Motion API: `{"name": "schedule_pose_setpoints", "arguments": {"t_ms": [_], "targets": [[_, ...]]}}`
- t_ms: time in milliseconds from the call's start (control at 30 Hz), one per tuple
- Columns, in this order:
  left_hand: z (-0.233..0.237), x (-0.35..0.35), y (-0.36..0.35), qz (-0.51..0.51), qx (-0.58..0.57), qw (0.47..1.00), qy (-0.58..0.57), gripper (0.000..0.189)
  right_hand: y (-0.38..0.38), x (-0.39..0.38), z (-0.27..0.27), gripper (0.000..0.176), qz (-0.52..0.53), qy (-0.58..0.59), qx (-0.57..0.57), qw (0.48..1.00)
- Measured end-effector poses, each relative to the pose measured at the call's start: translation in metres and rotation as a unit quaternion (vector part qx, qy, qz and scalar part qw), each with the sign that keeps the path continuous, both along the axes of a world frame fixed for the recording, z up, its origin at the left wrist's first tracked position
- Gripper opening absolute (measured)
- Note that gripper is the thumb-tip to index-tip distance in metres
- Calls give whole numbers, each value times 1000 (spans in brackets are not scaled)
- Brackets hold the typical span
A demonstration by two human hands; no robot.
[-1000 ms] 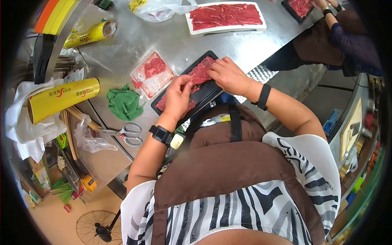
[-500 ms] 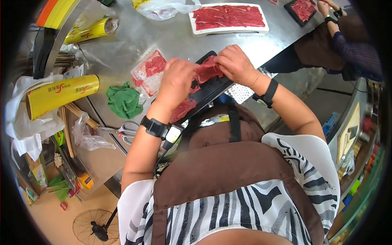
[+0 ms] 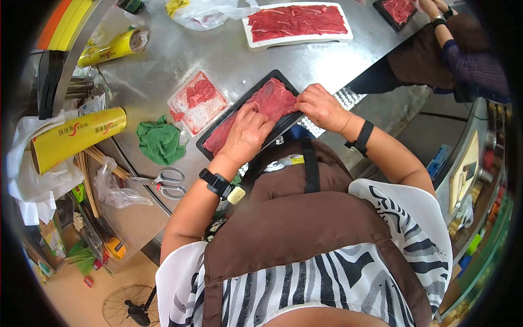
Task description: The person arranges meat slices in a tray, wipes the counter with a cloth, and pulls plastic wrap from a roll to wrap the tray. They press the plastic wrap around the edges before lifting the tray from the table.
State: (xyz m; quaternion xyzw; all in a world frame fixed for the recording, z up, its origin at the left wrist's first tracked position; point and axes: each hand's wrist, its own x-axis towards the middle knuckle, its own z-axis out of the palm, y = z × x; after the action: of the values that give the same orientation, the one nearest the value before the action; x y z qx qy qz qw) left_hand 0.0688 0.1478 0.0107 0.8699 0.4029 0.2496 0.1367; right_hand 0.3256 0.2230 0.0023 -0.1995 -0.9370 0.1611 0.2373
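A black tray [image 3: 281, 125] lies slantwise in front of me, with red raw meat slices [image 3: 275, 98] spread along it. My left hand [image 3: 248, 131] is over the middle of the tray, its bent fingers closed on a meat slice. At the right end, my right hand [image 3: 322, 107] pinches the edge of the meat against the tray's rim. Left of the black tray sits a white-and-red tray [image 3: 210, 111] with a small piece of meat [image 3: 201, 94] on it. The fingertips of my left hand are partly hidden.
A white tray of meat [image 3: 253, 43] and a plastic bag [image 3: 215, 13] stand at the back. To the left are a green cloth [image 3: 160, 141], scissors [image 3: 169, 183] and yellow film rolls [image 3: 81, 133]. Another person's hands [image 3: 433, 8] are near a dark tray [image 3: 397, 13] at upper right.
The meat slice held up between both hands now lies flat in the black tray. My left hand has moved down and right onto the meat; my right hand has lowered to the tray's edge.
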Motion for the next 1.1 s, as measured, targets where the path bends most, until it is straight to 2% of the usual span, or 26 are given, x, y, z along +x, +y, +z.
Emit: {"name": "schedule_pose_setpoints", "arguments": {"t_ms": [367, 533, 600, 700, 933, 1100], "targets": [[4, -3, -4, -14, -24, 999, 22, 19, -6, 8, 5, 37, 1, -2, -27, 1000], [10, 0, -8, -11, -67, 997, 33, 22, -9, 12, 7, 37, -7, 3, -35, 999], [18, 8, -7, 20, -27, 999, 8, 36, -10, 15, 5, 37, -14, 6, -32, 999], [8, 7, -5, 8, -56, 998, 42, 41, -14, 16, -1, 38, -21, -6, -20, 1000], [2, 10, -5, 10, -63, 996, 65, 39, -17, -1, -3, 38, -7, -47, -18, 999], [0, 8, -3, -27, -96, 993, 66, 40, -19, 9, -9, 36, -31, -49, -26, 998]]}}
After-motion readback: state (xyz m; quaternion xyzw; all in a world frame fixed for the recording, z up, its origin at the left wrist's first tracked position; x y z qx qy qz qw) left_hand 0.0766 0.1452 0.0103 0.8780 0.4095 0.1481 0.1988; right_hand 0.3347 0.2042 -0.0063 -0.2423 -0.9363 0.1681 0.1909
